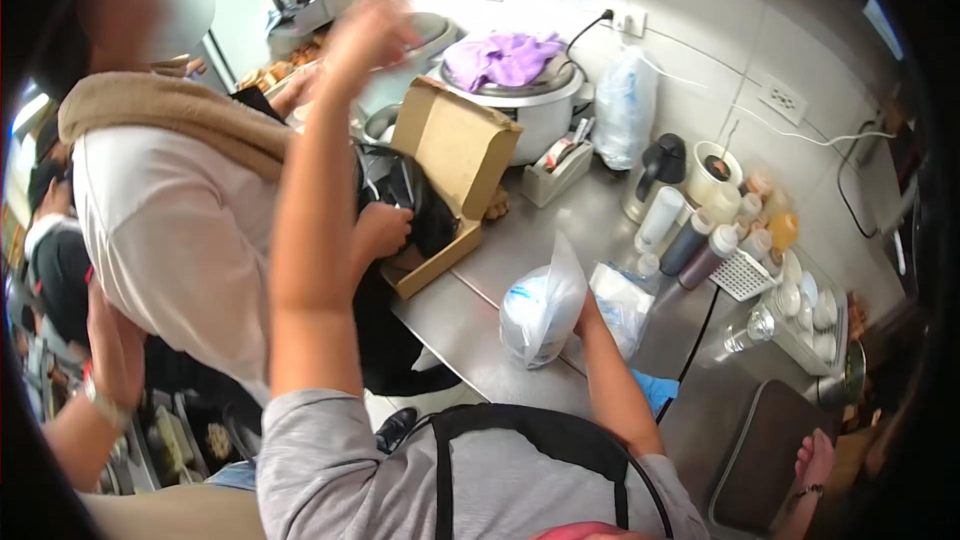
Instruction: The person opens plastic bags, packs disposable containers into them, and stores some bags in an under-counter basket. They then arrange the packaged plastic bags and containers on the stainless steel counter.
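Note:
My left hand (375,32) is raised high at upper centre, near the co-worker; motion blur smears its fingers. Low over the steel counter (440,335), my right hand (588,318) is at the right side of a whitish plastic bag (540,312), closed on it, fingers partly hidden by the plastic. The bag bulges around something round and pale. Just right of it lies a flat clear packet (622,305) with white contents. An open cardboard box (455,145) stands left of the bag, with a black bag (430,205) against it.
A co-worker (170,210) with a towel stands left, one hand (380,230) by the box. Behind are a cooker (545,125) with purple cloth and a hanging bag (625,110). Sauce bottles (690,240) and a container rack (810,325) stand right. Another person's hand (815,457) shows lower right.

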The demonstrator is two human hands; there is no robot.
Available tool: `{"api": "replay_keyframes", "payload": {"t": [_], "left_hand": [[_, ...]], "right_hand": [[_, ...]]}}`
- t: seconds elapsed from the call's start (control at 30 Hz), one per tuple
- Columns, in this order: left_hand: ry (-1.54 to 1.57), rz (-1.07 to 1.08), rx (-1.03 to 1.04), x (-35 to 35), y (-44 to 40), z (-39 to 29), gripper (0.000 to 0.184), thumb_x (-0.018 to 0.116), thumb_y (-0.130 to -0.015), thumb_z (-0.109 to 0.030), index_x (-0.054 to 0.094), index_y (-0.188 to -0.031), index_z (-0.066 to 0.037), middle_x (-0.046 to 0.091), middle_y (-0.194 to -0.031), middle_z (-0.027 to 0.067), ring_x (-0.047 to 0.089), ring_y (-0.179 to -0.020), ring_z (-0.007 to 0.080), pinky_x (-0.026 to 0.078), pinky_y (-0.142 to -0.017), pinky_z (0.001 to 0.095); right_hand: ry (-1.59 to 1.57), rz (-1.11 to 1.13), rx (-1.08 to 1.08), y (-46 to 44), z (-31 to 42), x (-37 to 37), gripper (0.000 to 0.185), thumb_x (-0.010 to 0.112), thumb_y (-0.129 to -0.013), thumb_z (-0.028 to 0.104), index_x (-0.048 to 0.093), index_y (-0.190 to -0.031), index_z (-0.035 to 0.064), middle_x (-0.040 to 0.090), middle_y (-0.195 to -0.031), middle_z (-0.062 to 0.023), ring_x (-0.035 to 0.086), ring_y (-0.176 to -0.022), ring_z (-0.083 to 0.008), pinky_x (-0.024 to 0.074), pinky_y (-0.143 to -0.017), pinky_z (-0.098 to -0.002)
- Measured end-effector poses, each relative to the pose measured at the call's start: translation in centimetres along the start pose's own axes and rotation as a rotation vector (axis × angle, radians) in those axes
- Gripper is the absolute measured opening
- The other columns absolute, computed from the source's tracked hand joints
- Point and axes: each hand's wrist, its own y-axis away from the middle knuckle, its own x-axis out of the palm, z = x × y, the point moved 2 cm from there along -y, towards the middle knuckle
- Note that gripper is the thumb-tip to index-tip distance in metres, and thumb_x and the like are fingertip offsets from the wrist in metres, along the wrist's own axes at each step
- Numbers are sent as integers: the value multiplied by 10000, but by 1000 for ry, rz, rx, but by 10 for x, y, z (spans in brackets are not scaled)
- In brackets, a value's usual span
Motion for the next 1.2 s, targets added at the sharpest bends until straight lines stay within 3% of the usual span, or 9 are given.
{"api": "replay_keyframes", "payload": {"t": [0.1,0.17,0.2,0.23,0.4,0.47,0.87,0.9,1.2], "left_hand": [[49,615,-134,98,87,76,278,441,-772,-178,505,-1001,-33,557,-750,49,526,-589,122,417,-542,236],[16,761,-141,141,143,127,341,478,-803,-170,447,-1108,-22,538,-908,64,518,-696,121,435,-628,261],[53,819,-376,146,166,124,323,469,-818,-200,468,-1084,-17,524,-955,62,496,-802,115,416,-709,253],[175,783,-452,155,184,138,335,475,-815,-219,469,-1083,-17,521,-968,60,484,-843,116,399,-742,248],[306,749,-573,156,220,183,354,463,-811,-248,472,-1084,-22,508,-1019,59,454,-934,119,359,-812,249],[241,663,-625,156,228,178,387,366,-854,-331,507,-1017,-10,533,-924,61,473,-829,129,400,-720,257],[351,506,-749,164,244,161,313,443,-807,-200,508,-1020,20,547,-947,75,511,-835,121,402,-741,234],[375,544,-592,167,240,163,299,442,-806,-181,508,-1021,16,558,-915,73,525,-803,123,418,-712,237],[330,792,-983,184,230,162,335,524,-772,-225,503,-1005,14,563,-887,67,537,-783,115,429,-691,235]], "right_hand": [[-62,-4,-5,0,0,-1,219,492,-757,158,553,-900,3,575,-835,-65,532,-727,-126,432,-647,-250],[-70,-6,-17,-10,-18,-4,221,483,-761,162,549,-898,2,570,-840,-64,522,-737,-122,425,-660,-249],[-45,4,-26,-20,-38,-13,222,476,-764,167,548,-893,1,568,-839,-64,516,-740,-122,421,-668,-251],[52,18,-217,-30,-54,-22,220,464,-769,179,550,-867,2,564,-817,-67,511,-733,-132,417,-677,-265],[57,-27,-141,-8,-17,-7,128,476,-747,114,542,-808,23,566,-782,-44,495,-717,-110,418,-651,-258],[-20,10,-131,-9,-20,-8,140,484,-741,98,538,-840,14,566,-785,-47,498,-716,-110,417,-657,-245],[87,19,3,-4,3,2,116,528,-741,109,512,-725,-5,558,-649,-50,489,-576,-82,395,-513,-214],[53,18,46,-3,6,3,122,526,-746,112,512,-723,-6,557,-643,-49,487,-570,-78,390,-507,-208],[66,141,68,-4,4,-7,160,538,-737,154,515,-727,-4,552,-623,-50,483,-565,-70,385,-505,-204]]}}
